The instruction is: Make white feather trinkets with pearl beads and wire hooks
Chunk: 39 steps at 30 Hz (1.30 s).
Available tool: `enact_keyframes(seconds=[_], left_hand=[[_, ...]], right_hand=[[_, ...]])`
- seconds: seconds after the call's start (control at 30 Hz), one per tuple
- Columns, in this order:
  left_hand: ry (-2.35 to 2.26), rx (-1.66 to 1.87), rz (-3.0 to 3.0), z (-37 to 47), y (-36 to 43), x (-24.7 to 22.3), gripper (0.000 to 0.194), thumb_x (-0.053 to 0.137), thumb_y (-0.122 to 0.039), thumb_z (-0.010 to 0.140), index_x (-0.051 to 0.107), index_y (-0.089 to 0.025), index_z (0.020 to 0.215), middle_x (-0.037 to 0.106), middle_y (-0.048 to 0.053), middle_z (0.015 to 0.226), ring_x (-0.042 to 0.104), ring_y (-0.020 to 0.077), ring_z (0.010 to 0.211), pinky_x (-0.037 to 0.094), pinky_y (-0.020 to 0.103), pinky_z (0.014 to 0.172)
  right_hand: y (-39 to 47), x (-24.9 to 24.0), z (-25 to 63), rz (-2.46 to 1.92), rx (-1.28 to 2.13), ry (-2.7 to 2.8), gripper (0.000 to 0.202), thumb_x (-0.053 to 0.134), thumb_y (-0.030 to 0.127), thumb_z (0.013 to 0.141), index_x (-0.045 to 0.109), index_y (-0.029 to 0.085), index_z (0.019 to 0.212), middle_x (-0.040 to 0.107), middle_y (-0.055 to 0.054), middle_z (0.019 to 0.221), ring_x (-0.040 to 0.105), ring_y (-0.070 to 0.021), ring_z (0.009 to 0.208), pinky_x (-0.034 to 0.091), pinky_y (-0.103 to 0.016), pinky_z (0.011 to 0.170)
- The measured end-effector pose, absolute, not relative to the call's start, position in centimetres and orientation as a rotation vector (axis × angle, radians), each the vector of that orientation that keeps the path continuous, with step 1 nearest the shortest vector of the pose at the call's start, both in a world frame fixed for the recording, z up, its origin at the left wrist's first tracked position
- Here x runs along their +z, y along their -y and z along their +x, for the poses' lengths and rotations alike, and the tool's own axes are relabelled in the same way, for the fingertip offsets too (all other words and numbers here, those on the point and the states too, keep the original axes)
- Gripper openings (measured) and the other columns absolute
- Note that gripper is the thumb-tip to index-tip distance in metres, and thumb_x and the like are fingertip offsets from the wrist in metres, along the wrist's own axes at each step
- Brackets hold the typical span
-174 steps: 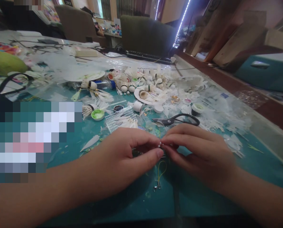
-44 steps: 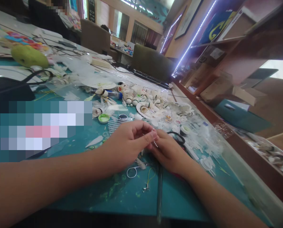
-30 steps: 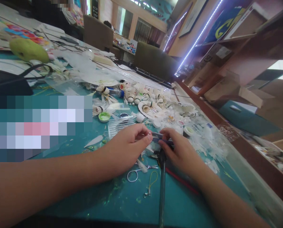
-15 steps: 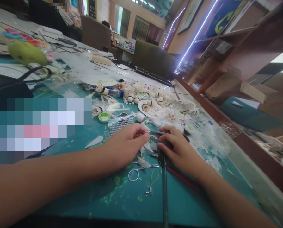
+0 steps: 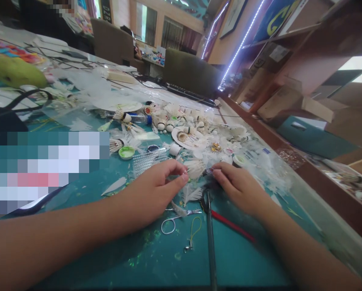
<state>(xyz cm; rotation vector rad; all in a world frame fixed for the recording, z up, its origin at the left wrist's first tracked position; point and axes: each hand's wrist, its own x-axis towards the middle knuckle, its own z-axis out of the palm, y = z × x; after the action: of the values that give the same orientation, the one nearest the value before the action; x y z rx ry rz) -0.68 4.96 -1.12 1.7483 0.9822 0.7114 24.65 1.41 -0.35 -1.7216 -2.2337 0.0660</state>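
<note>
Over the teal mat (image 5: pixel 156 266), my left hand (image 5: pixel 164 182) pinches something tiny and whitish that I cannot make out. My right hand (image 5: pixel 233 184) is closed at the fingertips beside a shuttlecock's feathers (image 5: pixel 195 167); what it holds, if anything, is too small to name. Below the hands lie small scissors (image 5: pixel 169 225) and a yellow loop with a metal clasp (image 5: pixel 195 230). A dark rod (image 5: pixel 211 242) runs toward the near edge, next to a red tool handle (image 5: pixel 233 226). Left of my left hand is a sheet of beads (image 5: pixel 147 159).
Shuttlecocks (image 5: pixel 164 125), a green paint pot (image 5: pixel 126 152), a white plate (image 5: pixel 176 137) and plastic bags (image 5: pixel 265 169) cover the far side. A pixelated area is at left. Behind stand a laptop (image 5: pixel 189 76) and a chair (image 5: pixel 112 42); boxes (image 5: pixel 279 99) are at right.
My right hand has opened a wider gap from my left hand, and the dark thin tool at its fingertips no longer shows clearly. The view has shifted slightly, moving the scene left.
</note>
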Motion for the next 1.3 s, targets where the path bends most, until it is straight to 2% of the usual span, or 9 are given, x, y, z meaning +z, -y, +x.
enact_keyframes(seconds=[0.13,0.3,0.47,0.6,0.7,0.8,0.9,1.03,1.3], left_hand=[[-0.933,0.692,1.754,-0.5,-5.0,-1.4,0.028,0.056,-0.050,0.098,0.071,-0.026,0.094,0.075,0.008,0.097,0.068,0.0315,0.098,0.051,0.038,0.075],[-0.890,0.679,1.762,-0.6,-4.9,-1.9,0.028,0.055,-0.048,0.099,0.071,-0.025,0.101,0.074,0.008,0.110,0.067,0.0321,0.107,0.050,0.039,0.077],[-0.897,0.595,1.731,-0.8,-4.8,-1.6,0.030,0.054,-0.049,0.099,0.070,-0.023,0.106,0.074,0.008,0.107,0.065,0.0316,0.105,0.049,0.041,0.077],[-0.895,0.589,1.709,-0.7,-4.9,-1.2,0.031,0.056,-0.051,0.098,0.070,-0.022,0.101,0.070,0.003,0.089,0.060,0.0216,0.076,0.045,0.035,0.065],[-0.792,0.615,1.622,-0.6,-4.8,-1.0,0.025,0.063,-0.045,0.096,0.068,-0.021,0.092,0.066,-0.001,0.082,0.059,0.0176,0.073,0.046,0.032,0.066],[-0.705,0.629,1.542,-0.6,-4.8,-0.9,0.017,0.067,-0.037,0.095,0.068,-0.021,0.090,0.068,-0.002,0.081,0.062,0.0165,0.077,0.049,0.030,0.071],[-0.699,0.646,1.540,-0.6,-4.7,-0.8,0.010,0.070,-0.030,0.094,0.072,-0.020,0.092,0.070,-0.002,0.082,0.063,0.0151,0.078,0.049,0.028,0.072],[-0.705,0.620,1.528,-0.6,-4.6,-0.8,0.013,0.072,-0.034,0.092,0.073,-0.021,0.093,0.073,-0.002,0.085,0.064,0.0156,0.080,0.050,0.026,0.070],[-0.699,0.554,1.557,-0.8,-4.3,-1.1,0.016,0.069,-0.041,0.094,0.074,-0.025,0.096,0.073,-0.002,0.086,0.065,0.0169,0.078,0.049,0.027,0.066]], right_hand=[[-1.2,0.0,24.3,-1.749,0.088,2.327,0.038,0.042,0.043,0.108,0.062,0.023,0.082,0.066,0.000,0.066,0.061,-0.0194,0.061,0.038,-0.029,0.057],[-1.4,0.4,25.2,-1.817,-0.065,2.341,0.051,0.033,0.044,0.108,0.049,0.023,0.064,0.058,-0.002,0.059,0.055,-0.0187,0.055,0.034,-0.029,0.054],[0.0,1.3,25.6,-2.008,-0.368,2.208,0.037,0.038,0.032,0.104,0.070,0.020,0.092,0.071,-0.009,0.063,0.064,-0.0277,0.055,0.028,-0.030,0.050],[1.5,1.9,25.0,-1.903,-0.437,2.251,0.033,0.043,0.031,0.106,0.071,0.021,0.118,0.083,-0.007,0.082,0.077,-0.0282,0.065,0.044,-0.030,0.050],[2.0,1.9,24.3,-1.641,-0.490,2.228,0.038,0.040,0.035,0.110,0.064,0.018,0.134,0.084,-0.010,0.096,0.080,-0.0262,0.072,0.052,-0.031,0.055],[2.3,1.7,23.5,-1.393,-0.501,2.275,0.036,0.043,0.038,0.112,0.067,0.015,0.125,0.083,-0.013,0.098,0.079,-0.0247,0.079,0.055,-0.031,0.062],[2.5,1.3,22.8,-1.214,-0.340,2.333,0.026,0.047,0.029,0.111,0.069,0.016,0.114,0.077,-0.008,0.082,0.072,-0.0187,0.068,0.052,-0.027,0.060],[2.5,0.7,22.1,-1.151,-0.095,2.325,0.016,0.053,0.015,0.105,0.067,0.016,0.112,0.075,-0.005,0.084,0.069,-0.0155,0.070,0.052,-0.024,0.063],[2.3,0.4,22.0,-1.111,0.052,2.288,0.017,0.056,0.011,0.103,0.065,0.020,0.114,0.077,-0.001,0.085,0.071,-0.0145,0.071,0.054,-0.023,0.065]])
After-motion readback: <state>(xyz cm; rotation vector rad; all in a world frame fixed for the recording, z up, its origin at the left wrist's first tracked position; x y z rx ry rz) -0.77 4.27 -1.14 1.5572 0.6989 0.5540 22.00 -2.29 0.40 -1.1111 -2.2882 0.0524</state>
